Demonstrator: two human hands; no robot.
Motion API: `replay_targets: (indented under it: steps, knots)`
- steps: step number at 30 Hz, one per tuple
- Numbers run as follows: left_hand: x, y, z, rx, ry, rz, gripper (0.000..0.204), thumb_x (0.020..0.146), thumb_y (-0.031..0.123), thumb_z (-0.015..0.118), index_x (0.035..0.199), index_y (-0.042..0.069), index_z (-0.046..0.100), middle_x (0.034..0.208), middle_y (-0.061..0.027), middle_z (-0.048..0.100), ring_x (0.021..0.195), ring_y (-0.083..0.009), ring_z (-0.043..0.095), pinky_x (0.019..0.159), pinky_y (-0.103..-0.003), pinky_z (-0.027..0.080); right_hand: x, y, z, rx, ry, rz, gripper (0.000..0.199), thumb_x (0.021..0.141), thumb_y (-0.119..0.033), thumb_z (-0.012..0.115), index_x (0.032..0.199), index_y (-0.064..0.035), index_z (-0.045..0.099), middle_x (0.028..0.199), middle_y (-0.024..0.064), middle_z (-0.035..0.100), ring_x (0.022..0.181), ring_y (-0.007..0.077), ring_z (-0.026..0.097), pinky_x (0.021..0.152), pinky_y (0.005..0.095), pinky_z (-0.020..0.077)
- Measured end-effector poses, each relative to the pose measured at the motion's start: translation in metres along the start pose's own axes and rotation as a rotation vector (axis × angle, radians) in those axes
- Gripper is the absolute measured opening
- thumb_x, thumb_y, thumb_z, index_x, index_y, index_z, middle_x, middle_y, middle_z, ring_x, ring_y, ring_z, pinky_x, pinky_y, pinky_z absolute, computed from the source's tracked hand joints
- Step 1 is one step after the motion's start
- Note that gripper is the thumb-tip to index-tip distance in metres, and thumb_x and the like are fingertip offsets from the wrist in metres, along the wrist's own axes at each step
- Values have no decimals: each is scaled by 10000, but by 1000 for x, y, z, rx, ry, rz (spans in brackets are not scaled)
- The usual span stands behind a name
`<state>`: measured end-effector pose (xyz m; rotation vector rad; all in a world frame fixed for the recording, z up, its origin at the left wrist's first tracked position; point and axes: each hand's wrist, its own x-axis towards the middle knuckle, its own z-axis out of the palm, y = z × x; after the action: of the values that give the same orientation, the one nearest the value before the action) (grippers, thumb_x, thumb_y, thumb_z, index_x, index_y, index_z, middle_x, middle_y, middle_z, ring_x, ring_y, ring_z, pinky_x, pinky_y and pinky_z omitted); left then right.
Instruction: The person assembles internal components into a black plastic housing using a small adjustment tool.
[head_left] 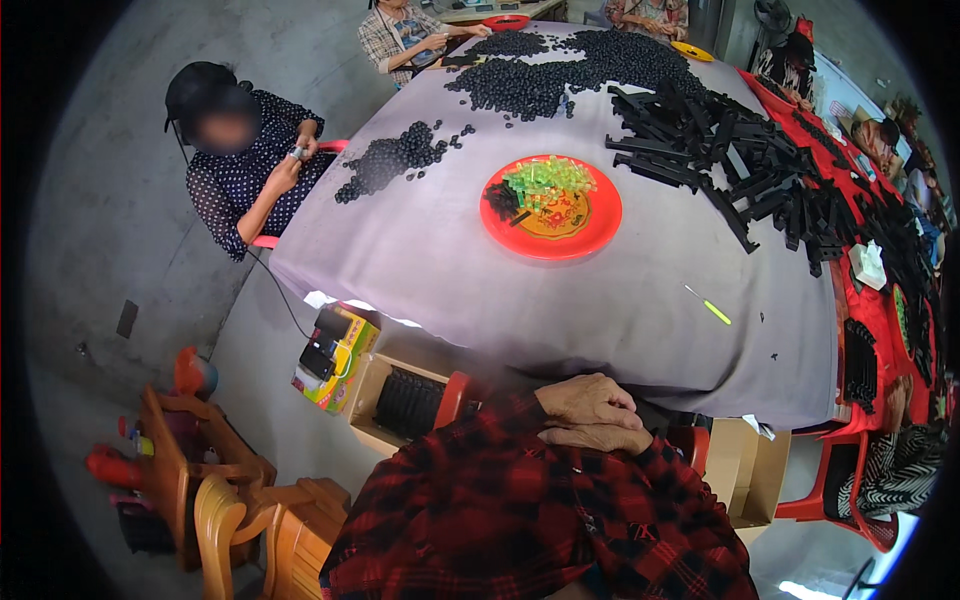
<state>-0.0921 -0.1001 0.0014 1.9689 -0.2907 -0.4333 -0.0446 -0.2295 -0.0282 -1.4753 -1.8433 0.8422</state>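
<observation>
My left hand [587,397] and my right hand [598,438] rest together in front of my body, at the near edge of the table [430,265]. Nothing shows in either one. The left lies on the far side with its fingers loosely bent; the right has its fingers laid flat toward the left. Beyond them on the grey cloth stands a red plate [600,236], holding small green translucent pieces [552,178] and a heap of tiny black parts [501,200]. To the right lies a thin tool with a yellow-green handle [716,312], apart from my hands.
Black round parts [530,85] cover the far table, with a smaller heap [395,160] at left. Long black plastic strips [710,145] pile up at right. A co-worker [250,165] sits left. Cardboard boxes [375,395] and a wooden chair [285,520] stand below.
</observation>
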Motion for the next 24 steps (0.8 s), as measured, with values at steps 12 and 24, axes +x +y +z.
replay_targets:
  steps: [12,24]
  knots:
    - [2,2,-3,186,111,-155,551,932,525,593,1080,18,748,948,-228,739,891,-388,706,830,-413,536,-1,5,-5,232,-48,215,382,1048,-335,575,1312,-64,630,1231,108,666,1125,227,617,990,337,499]
    - [-1,-1,-9,-200,-212,-3,622,894,426,712,1350,13,621,1282,-187,684,1163,-265,647,1031,-384,482,1,11,0,251,-89,227,391,1059,-343,557,1331,-68,619,1255,101,659,1138,216,608,1002,336,491]
